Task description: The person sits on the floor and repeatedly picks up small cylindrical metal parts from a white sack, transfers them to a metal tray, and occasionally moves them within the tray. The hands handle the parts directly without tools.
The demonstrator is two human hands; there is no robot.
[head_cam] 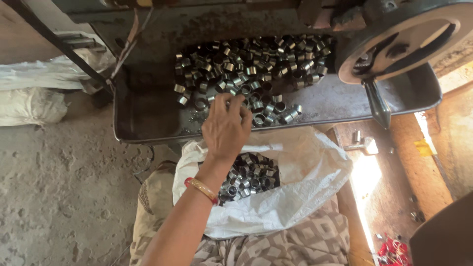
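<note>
One bare forearm enters the view from about 6 o'clock, with no sleeve visible along its length. The hand (225,129) at its end wears no glove and no ring that can be made out. At the wrist, toward 7 o'clock from the hand, sits a narrow bangle (202,190): a golden band edged with red on the side nearer the elbow. Below the arm, at the bottom edge, lies the person's garment (305,244), a beige cloth printed with a brown geometric pattern.
</note>
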